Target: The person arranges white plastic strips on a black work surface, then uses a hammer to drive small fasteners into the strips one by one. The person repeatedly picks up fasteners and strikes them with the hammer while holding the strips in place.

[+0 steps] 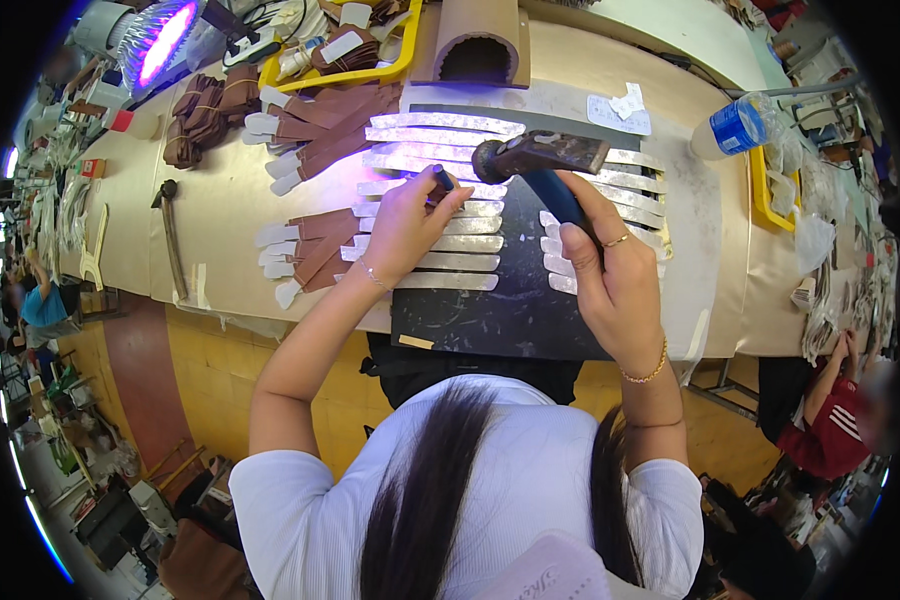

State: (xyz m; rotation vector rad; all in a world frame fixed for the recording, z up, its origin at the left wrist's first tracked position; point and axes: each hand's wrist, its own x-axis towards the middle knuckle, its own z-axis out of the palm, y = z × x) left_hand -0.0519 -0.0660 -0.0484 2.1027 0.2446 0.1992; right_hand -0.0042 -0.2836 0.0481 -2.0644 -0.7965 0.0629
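Note:
My left hand [402, 228] is closed around a short, dark cylindrical tool, seemingly a punch [444, 178], held upright over pale silvery strips [460, 243]. Its lower tip is hidden by my fingers. In my right hand [618, 275] is a hammer [552, 155] with a blue handle, its metal head raised just to the right of the punch. The strips lie side by side in rows on a black mat [515, 325]; a second group of strips [625, 187] is partly behind my right hand. Brown straps with white ends [325, 240] are fanned out left of the mat.
Another hammer [173, 240] lies at the left. Bundled brown straps [195, 125], a yellow tray [406, 50] and a brown half-round form [478, 30] stand at the back, under a lit lamp [158, 45]. A plastic bottle [735, 130] is at the right. Co-workers sit at both sides.

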